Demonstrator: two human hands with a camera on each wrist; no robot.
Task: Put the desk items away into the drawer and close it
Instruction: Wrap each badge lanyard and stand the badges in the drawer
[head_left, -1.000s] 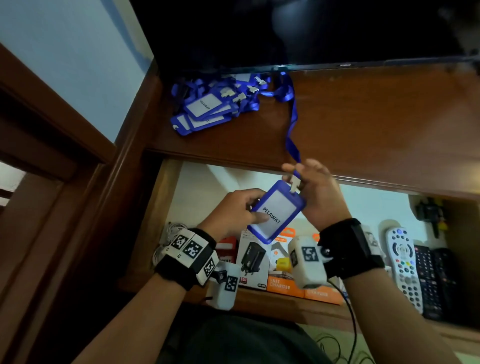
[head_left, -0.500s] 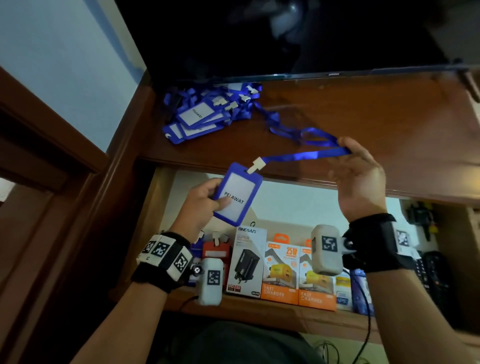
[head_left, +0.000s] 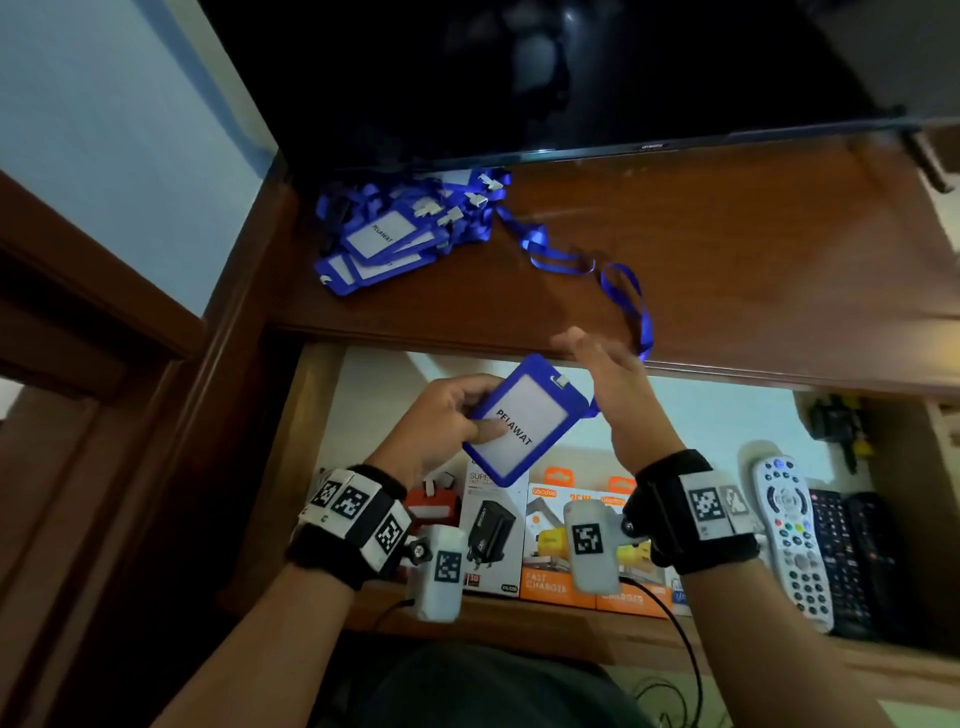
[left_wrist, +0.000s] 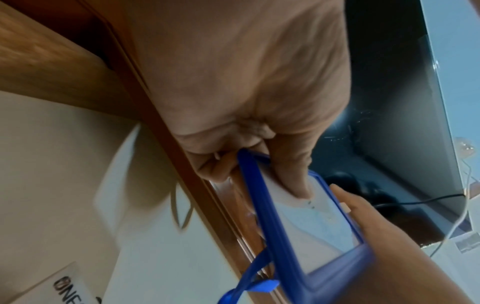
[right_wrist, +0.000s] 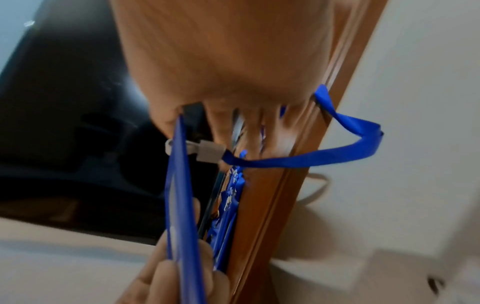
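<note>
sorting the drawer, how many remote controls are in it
3, all at the drawer's right end, side by side: a white remote control, a black remote control beside it, and another dark remote control furthest right. More may be hidden beyond them.

left hand (head_left: 441, 415) pinching badge holder (head_left: 524, 418) (tilted), open drawer (head_left: 322, 415)

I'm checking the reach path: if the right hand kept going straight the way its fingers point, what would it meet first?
Likely the front edge of the wooden desk top, where the blue lanyard strap lies; the right hand points up and away over the open drawer. Depth is unclear.
</note>
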